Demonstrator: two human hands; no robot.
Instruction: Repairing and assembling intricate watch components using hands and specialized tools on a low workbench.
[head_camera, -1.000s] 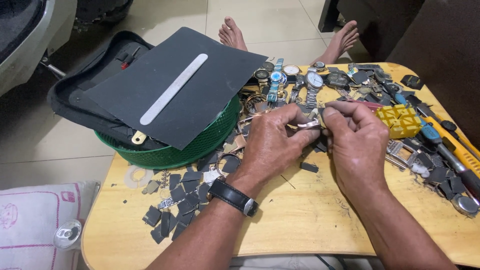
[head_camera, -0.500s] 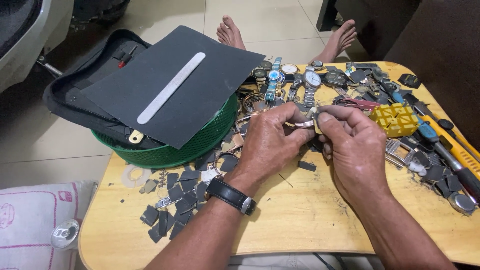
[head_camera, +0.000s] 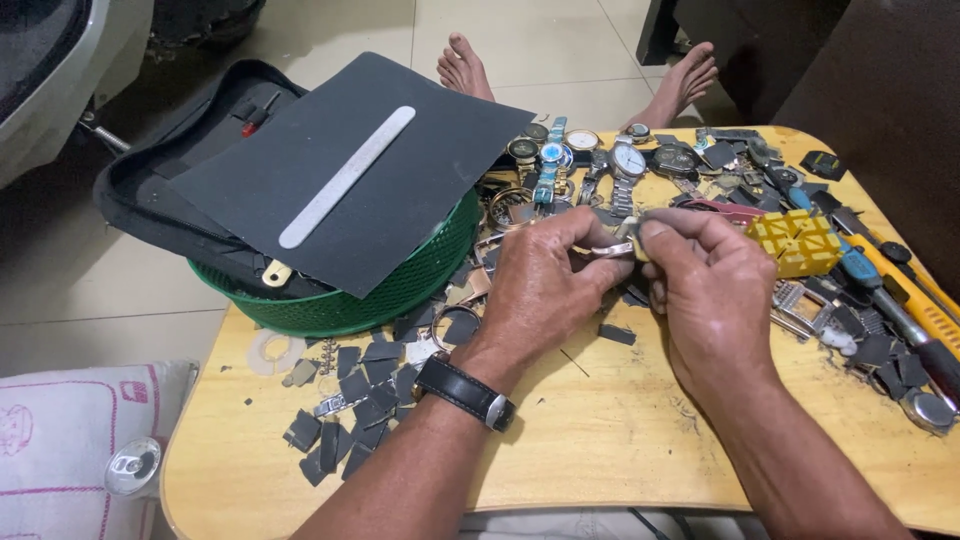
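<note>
change: barely anything has shifted since half a second back, both hands have stayed bunched together mid-tabletop, maybe nudged a touch apart
left hand: left hand (head_camera: 545, 290) is pinched narrow, thumb and fingers gripping one end of a small silvery metal piece (head_camera: 612, 249), looks like a bit of watch band; black wristwatch (head_camera: 466, 390) on that wrist
right hand: right hand (head_camera: 712, 290) is curled tight, fingertips closed on the other end of the same piece
metal piece: held up just above the wooden tabletop (head_camera: 620, 440), between the two hands, right in front of the row of watches (head_camera: 590, 155)
nearby stuff: yellow plastic block (head_camera: 795, 242) just right of the right hand, dark little chips (head_camera: 355, 400) scattered near the left forearm
back left: green basket (head_camera: 400, 285) with a dark sheet (head_camera: 400, 190) and pale strip (head_camera: 348, 176) on top
right edge: screwdrivers and tools (head_camera: 890, 290)
</note>
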